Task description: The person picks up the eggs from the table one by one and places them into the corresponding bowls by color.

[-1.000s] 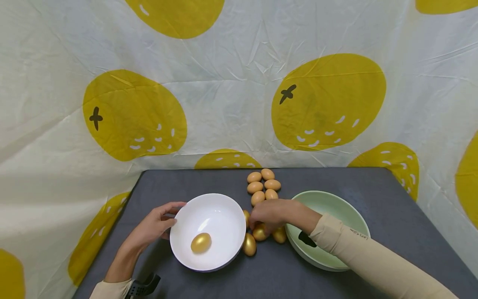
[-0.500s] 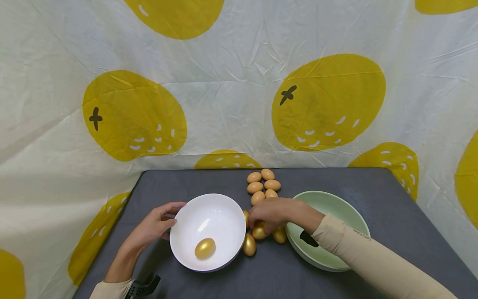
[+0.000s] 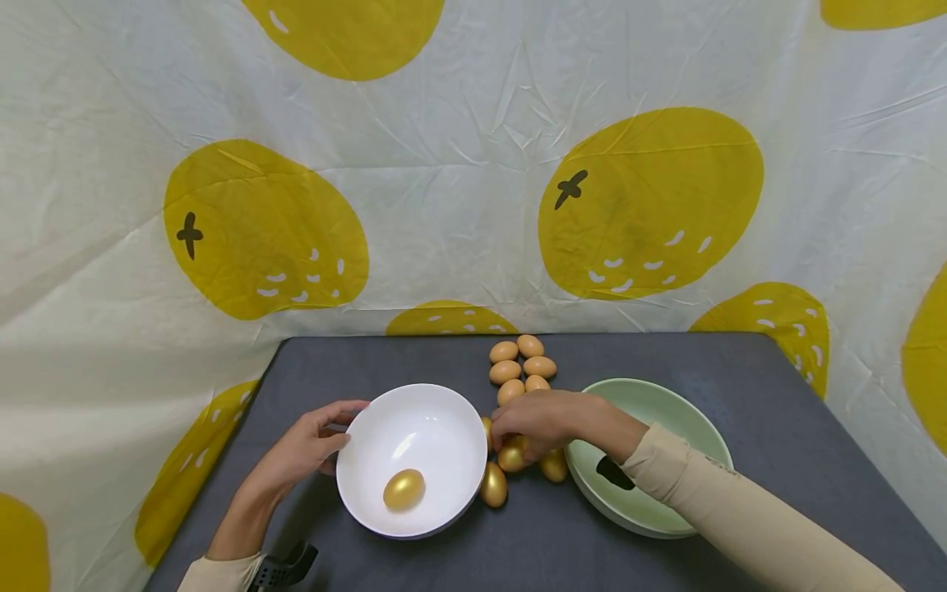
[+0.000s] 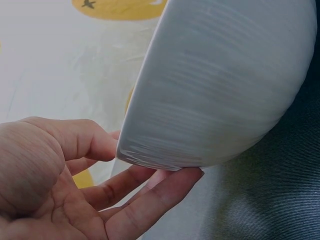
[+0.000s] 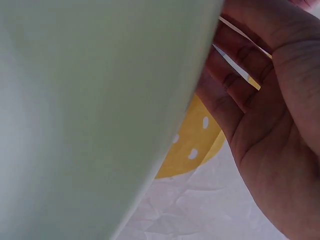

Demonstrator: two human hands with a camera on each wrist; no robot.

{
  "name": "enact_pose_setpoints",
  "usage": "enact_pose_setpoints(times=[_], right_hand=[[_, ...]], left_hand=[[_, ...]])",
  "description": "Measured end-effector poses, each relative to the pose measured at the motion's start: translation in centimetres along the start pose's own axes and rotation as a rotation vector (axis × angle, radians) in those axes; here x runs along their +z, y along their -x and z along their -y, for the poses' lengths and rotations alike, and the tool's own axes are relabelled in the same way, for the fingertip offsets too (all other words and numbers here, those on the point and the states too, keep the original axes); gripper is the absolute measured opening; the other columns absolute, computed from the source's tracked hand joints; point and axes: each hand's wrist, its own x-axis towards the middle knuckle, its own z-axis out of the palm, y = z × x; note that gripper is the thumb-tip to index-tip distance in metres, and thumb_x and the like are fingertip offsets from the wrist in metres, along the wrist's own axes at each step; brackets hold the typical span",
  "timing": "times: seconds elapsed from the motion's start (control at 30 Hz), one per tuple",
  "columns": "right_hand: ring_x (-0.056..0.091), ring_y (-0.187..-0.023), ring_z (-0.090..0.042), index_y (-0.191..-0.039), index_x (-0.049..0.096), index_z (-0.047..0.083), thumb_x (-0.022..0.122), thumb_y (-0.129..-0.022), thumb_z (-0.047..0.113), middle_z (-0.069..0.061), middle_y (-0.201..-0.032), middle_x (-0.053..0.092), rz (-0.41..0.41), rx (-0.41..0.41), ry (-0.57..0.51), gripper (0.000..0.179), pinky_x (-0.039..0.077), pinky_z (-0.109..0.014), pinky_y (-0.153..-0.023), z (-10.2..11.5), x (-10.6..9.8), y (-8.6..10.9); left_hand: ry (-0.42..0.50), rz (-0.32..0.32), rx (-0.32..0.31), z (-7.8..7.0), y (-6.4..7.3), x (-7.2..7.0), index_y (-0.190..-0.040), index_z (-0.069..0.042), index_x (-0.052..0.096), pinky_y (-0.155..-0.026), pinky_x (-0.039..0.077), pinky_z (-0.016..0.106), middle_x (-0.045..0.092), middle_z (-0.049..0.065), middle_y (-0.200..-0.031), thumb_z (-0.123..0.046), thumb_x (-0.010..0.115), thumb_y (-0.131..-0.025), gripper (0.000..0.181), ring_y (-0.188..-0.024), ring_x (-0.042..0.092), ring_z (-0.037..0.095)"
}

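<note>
My left hand (image 3: 307,444) holds the side of a white bowl (image 3: 436,415). In the left wrist view, the thumb is at the rim and the fingers touch the outer wall. One golden egg (image 3: 404,490) lies inside this bowl. My right hand (image 3: 543,421) reaches past a green bowl (image 3: 688,427), its fingers around a golden egg (image 3: 511,455) between the bowls; some fingertips are hidden. More golden eggs lie close by: one nearer (image 3: 493,485), one by the green bowl (image 3: 552,466), one partly covered. The right wrist view shows the fingers passing behind the green bowl's rim.
Several brown eggs (image 3: 506,372) stand in two columns behind the golden ones. A dark grey cloth (image 3: 636,353) covers the table. Behind it hangs a white curtain (image 3: 451,222) printed with yellow fruit.
The golden egg in the white bowl has rolled slightly to the right, then a little back. My right hand and the egg at its fingers have shifted slightly left and away. The left hand stays still.
</note>
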Motion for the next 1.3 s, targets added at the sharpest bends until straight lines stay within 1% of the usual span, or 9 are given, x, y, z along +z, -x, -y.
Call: enact_pose_setpoints(times=[0.2,0.57,0.8,1.07,1.3], right_hand=[[0.060,-0.089,-0.003,-0.107,0.072,0.022,0.085,-0.079,0.011,0.011,-0.105,0.063,-0.004,0.004,-0.036,0.033,0.047,-0.015,-0.078,0.0,-0.1,0.1],[0.057,-0.085,-0.004,-0.105,0.070,0.023,0.085,-0.080,0.012,0.011,-0.101,0.061,-0.033,-0.013,-0.028,0.031,0.047,-0.018,-0.076,-0.2,-0.1,0.4],[0.057,-0.085,-0.007,-0.104,0.070,0.024,0.082,-0.079,0.006,0.010,-0.102,0.060,-0.051,-0.002,-0.074,0.032,0.045,-0.018,-0.072,-0.1,-0.5,0.9],[0.056,-0.092,-0.006,-0.107,0.070,0.025,0.080,-0.080,0.005,0.012,-0.105,0.058,-0.064,-0.014,-0.124,0.035,0.047,-0.018,-0.079,-0.2,-0.8,1.3],[0.056,-0.100,-0.005,-0.112,0.070,0.025,0.079,-0.082,0.008,0.011,-0.107,0.059,-0.089,-0.041,-0.147,0.035,0.048,-0.019,-0.088,-0.3,-1.3,1.7]], left_hand=[[0.004,0.003,0.000,-0.1,0.0,0.0,-0.147,-0.009,0.051,-0.068,0.062,0.049,0.057,0.024,-0.132,-0.004,0.059,-0.098,0.050,-0.099,0.067,0.031],[0.017,0.013,0.008,-0.1,0.1,0.1,-0.147,-0.008,0.050,-0.068,0.062,0.049,0.057,0.024,-0.131,-0.004,0.058,-0.099,0.050,-0.100,0.068,0.031],[0.017,0.019,0.020,-0.2,0.3,0.2,-0.148,-0.007,0.049,-0.068,0.062,0.049,0.056,0.026,-0.133,-0.004,0.057,-0.099,0.050,-0.101,0.068,0.031],[0.017,0.022,0.021,-0.2,0.3,0.2,-0.149,-0.007,0.048,-0.068,0.062,0.049,0.056,0.026,-0.133,-0.004,0.057,-0.099,0.050,-0.101,0.067,0.031],[0.014,0.017,0.017,-0.1,0.3,0.2,-0.148,-0.008,0.050,-0.068,0.062,0.049,0.056,0.025,-0.133,-0.004,0.057,-0.099,0.050,-0.101,0.067,0.031]])
